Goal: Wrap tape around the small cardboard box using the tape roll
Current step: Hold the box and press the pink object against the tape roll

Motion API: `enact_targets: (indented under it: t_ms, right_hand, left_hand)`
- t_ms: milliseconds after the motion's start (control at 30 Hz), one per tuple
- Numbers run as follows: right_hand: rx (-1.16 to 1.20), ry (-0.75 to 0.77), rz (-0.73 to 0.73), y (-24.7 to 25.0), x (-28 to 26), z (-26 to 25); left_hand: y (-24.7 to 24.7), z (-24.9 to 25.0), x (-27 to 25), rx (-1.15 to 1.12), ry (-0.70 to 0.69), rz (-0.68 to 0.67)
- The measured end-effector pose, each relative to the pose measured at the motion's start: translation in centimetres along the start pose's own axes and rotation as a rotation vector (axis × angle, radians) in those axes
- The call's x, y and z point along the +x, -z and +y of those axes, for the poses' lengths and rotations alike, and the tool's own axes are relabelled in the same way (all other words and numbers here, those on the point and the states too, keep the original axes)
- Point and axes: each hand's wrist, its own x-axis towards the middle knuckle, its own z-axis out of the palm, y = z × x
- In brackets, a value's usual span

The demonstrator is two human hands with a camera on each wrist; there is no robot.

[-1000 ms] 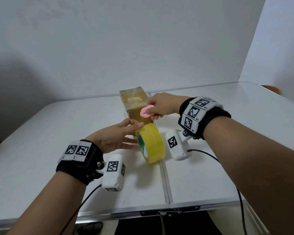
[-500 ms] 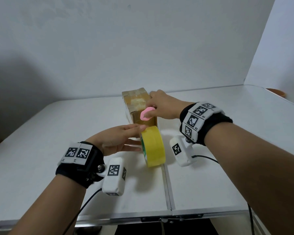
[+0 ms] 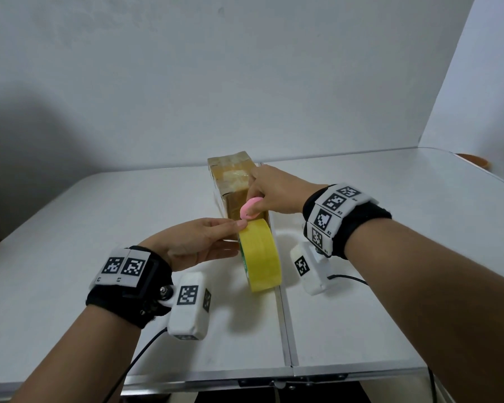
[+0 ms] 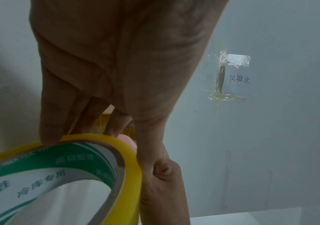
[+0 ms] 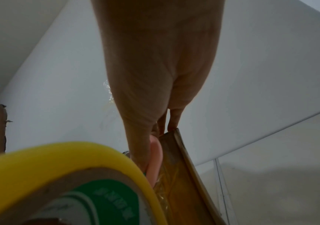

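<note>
The small cardboard box stands on the white table at about 12 o'clock from the person, a tall brown block with glossy, wrinkled tape already over its top and near face. Against its near face stands the tape roll on edge — a yellow ring with a green and white printed core — at about 6 o'clock from the box.

Compared with a second ago, the right hand has shifted farther along the box; its fingers now lie over the top right edge, where before they were in front of the near face. The pink cutter, a smooth rounded piece of plastic, is pinched in that hand and sits just above the roll. The roll has hardly moved.

The left hand reaches in from 8 o'clock, fingers nearly straight; its fingertips press on the roll's outer rim — a steadying touch, not a clasp.

A small orange-brown container peeks in at the table's far right edge, about 2 o'clock; its contents cannot be seen.
</note>
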Motion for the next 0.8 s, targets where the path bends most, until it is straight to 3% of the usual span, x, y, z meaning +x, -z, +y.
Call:
enact_targets:
  t_ms: [800]
  right_hand:
    - [-0.074,-0.076,-0.08,-0.3,1.3,-0.4]
  left_hand:
    - [0.6,0.0,0.3,0.018,0.039,-0.017]
